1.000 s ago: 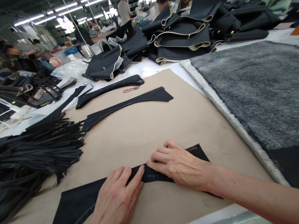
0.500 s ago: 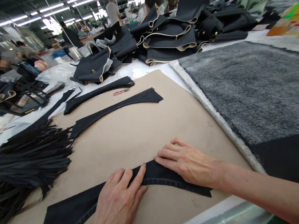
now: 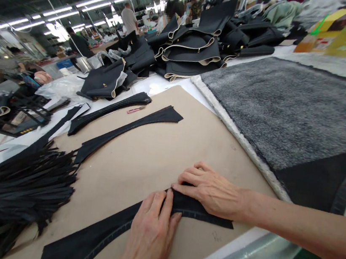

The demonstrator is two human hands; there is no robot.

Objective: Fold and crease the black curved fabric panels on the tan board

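Note:
A long curved black leather strip (image 3: 98, 238) lies on the brown cardboard sheet (image 3: 163, 153) near the table's front edge. My left hand (image 3: 151, 235) lies flat on its middle, fingers stretched out and together, pressing it down. My right hand (image 3: 211, 190) rests just to the right, fingers bent and pressed onto the same strip, fingertips almost meeting the left hand's. The strip's right end (image 3: 212, 219) shows below my right hand.
Two more curved black strips (image 3: 129, 126) lie farther back on the cardboard, with a pink pen (image 3: 135, 109) between them. A heap of thin black straps (image 3: 14, 193) lies at left. A grey mat (image 3: 284, 106) covers the right. Stacked black bags (image 3: 190, 47) and other people stand behind.
The strip has slid left and nearer the table edge, and its right end is shorter and flatter. Both hands have come closer together on it; the view has shifted slightly.

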